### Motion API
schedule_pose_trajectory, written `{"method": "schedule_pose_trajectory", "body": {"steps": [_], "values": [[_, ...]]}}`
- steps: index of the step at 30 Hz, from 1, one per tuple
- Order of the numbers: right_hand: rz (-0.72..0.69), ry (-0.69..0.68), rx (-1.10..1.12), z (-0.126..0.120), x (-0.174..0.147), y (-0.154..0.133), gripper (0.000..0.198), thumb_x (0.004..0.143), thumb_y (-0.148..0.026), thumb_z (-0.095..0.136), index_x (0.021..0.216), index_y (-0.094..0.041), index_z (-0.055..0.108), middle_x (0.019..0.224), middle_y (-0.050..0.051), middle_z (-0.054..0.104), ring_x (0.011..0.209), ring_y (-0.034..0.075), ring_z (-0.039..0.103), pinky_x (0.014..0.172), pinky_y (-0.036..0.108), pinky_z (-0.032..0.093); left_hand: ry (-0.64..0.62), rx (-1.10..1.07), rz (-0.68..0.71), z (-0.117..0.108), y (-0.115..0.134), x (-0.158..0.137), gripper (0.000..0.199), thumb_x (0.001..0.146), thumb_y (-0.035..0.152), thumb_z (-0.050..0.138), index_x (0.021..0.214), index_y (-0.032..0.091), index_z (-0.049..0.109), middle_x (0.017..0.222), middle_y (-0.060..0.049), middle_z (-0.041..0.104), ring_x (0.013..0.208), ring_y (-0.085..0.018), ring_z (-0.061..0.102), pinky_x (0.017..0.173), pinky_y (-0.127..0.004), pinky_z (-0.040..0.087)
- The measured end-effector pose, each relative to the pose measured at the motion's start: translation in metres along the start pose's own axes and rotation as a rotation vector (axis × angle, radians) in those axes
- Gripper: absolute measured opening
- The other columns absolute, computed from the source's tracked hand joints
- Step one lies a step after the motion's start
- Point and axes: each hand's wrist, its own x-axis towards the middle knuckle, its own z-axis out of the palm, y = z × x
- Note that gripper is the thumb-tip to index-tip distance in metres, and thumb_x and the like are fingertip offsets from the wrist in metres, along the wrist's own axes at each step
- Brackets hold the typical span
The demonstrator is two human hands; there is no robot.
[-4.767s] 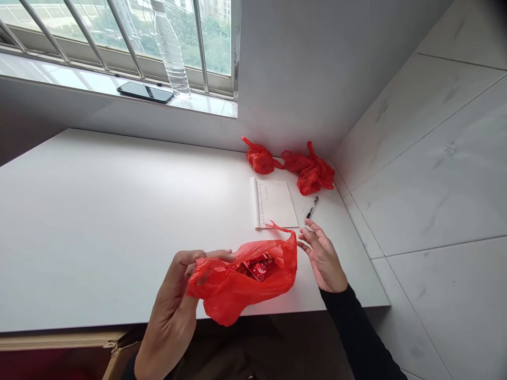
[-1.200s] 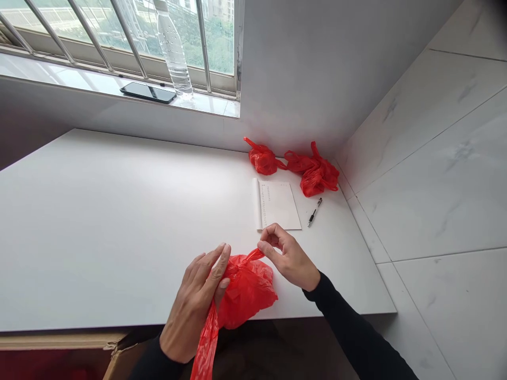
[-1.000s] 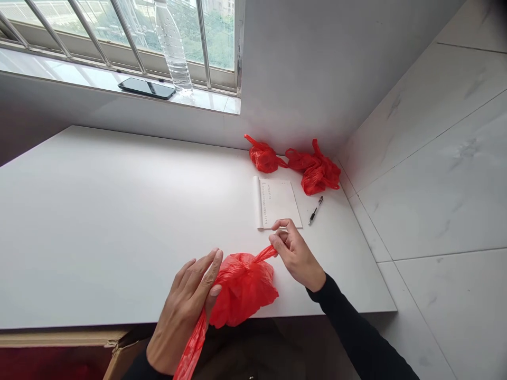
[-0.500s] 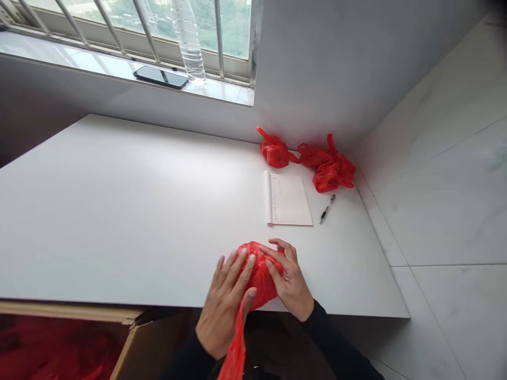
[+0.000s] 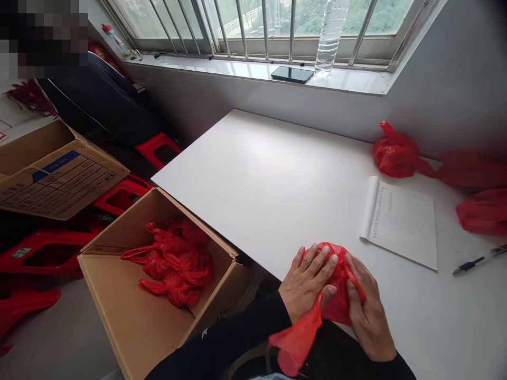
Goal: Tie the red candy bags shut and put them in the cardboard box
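A bundled red plastic bag (image 5: 337, 306) lies at the table's near edge, between my two hands. Across its left side presses my left hand (image 5: 304, 285), the fingers long over the plastic and the thumb by a loose strip of bag. That strip trails down over the edge toward my lap. Around the right side curves my right hand (image 5: 368, 311), gripping the bag with thumb and fingers. What the bag contains is hidden. To the right are a notepad (image 5: 407, 224) with handwriting and a black-and-clear pen (image 5: 471, 265).
More red bags (image 5: 398, 154) rest against the wall at the back right. Left of the table, an open cardboard box (image 5: 130, 316) holds several knotted red bags. Beyond are red stools (image 5: 43, 253), another box (image 5: 67, 179) and a seated person. A phone (image 5: 292, 74) and bottle (image 5: 329, 42) stand on the sill.
My view has swung left, bringing the cardboard boxes, stools and person into sight. Both hands stay on the red bag; the right hand's fingers now wrap its side more closely.
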Motion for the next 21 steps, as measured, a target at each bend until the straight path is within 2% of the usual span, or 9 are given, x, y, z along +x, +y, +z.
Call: {"method": "schedule_pose_trajectory", "body": {"steps": [3,5,8,10,12,14,17,19,21], "values": [[0.301,0.191,0.035,-0.021,0.001,-0.002,0.051,0.106,-0.050,0.035,0.150,-0.028,0.050,0.152,0.007,0.053,0.139,0.034,0.049,0.116,0.060,0.036,0.076,-0.036,-0.088,-0.018,-0.012,-0.006,0.061,0.106,0.035,0.031,0.162,0.016,0.016,0.166,-0.012,0.031,0.158,-0.027,0.011,0.127,-0.055,0.022],[0.391,0.283,0.013,-0.030,0.003,-0.004,0.054,0.105,-0.054,0.034,0.144,-0.023,0.056,0.144,0.011,0.060,0.134,0.036,0.054,0.115,0.061,0.036,0.127,-0.054,-0.139,-0.029,-0.015,-0.010,0.056,0.106,0.030,0.032,0.159,0.014,0.024,0.164,-0.015,0.035,0.157,-0.029,0.014,0.126,-0.057,0.021],[0.392,0.279,0.071,-0.035,0.006,-0.007,0.056,0.104,-0.057,0.037,0.136,-0.018,0.061,0.129,0.014,0.069,0.132,0.036,0.056,0.114,0.060,0.038,0.128,-0.105,-0.057,-0.033,-0.005,-0.011,0.053,0.103,0.039,0.043,0.152,0.019,0.039,0.155,-0.012,0.047,0.148,-0.029,0.036,0.122,-0.049,0.031],[0.385,0.281,0.123,-0.035,0.004,-0.006,0.056,0.102,-0.059,0.039,0.133,-0.017,0.062,0.126,0.014,0.070,0.129,0.036,0.058,0.113,0.060,0.039,0.101,-0.137,0.028,-0.028,0.005,-0.006,0.055,0.097,0.044,0.055,0.146,0.021,0.047,0.138,-0.010,0.062,0.128,-0.027,0.054,0.111,-0.044,0.042],[0.389,0.274,0.143,-0.034,0.002,-0.001,0.058,0.100,-0.061,0.043,0.135,-0.019,0.061,0.131,0.014,0.068,0.129,0.037,0.057,0.112,0.060,0.040,0.094,-0.154,0.051,-0.024,0.010,0.001,0.042,0.090,0.036,0.063,0.129,0.021,0.059,0.109,-0.008,0.071,0.102,-0.025,0.064,0.094,-0.042,0.050],[0.386,0.239,0.196,-0.034,0.000,0.008,0.068,0.095,-0.065,0.049,0.144,-0.018,0.054,0.136,0.016,0.065,0.130,0.039,0.056,0.111,0.059,0.042,0.126,-0.179,0.017,-0.028,0.010,0.006,0.024,0.084,0.024,0.063,0.107,0.021,0.064,0.088,-0.005,0.069,0.082,-0.021,0.063,0.079,-0.037,0.050],[0.389,0.179,0.247,-0.035,-0.001,0.014,0.083,0.090,-0.069,0.054,0.153,-0.018,0.043,0.142,0.016,0.060,0.135,0.039,0.052,0.112,0.055,0.042,0.235,-0.244,-0.117,-0.058,-0.001,-0.004,0.015,0.084,0.021,0.058,0.098,0.021,0.062,0.083,-0.004,0.067,0.075,-0.017,0.061,0.074,-0.033,0.051],[0.434,0.170,0.175,-0.036,0.000,0.011,0.079,0.091,-0.069,0.052,0.154,-0.022,0.043,0.141,0.013,0.062,0.135,0.038,0.052,0.117,0.058,0.036,0.334,-0.274,-0.257,-0.089,-0.013,-0.023,0.012,0.093,0.026,0.053,0.099,0.019,0.061,0.085,-0.004,0.066,0.076,-0.016,0.063,0.072,-0.031,0.053],[0.494,0.175,0.095,-0.036,0.001,0.005,0.074,0.093,-0.069,0.049,0.152,-0.024,0.046,0.136,0.011,0.066,0.133,0.038,0.054,0.119,0.062,0.031,0.458,-0.255,-0.436,-0.121,-0.029,-0.051,0.020,0.099,0.037,0.052,0.101,0.019,0.061,0.087,-0.004,0.067,0.076,-0.015,0.064,0.070,-0.031,0.055]]}}
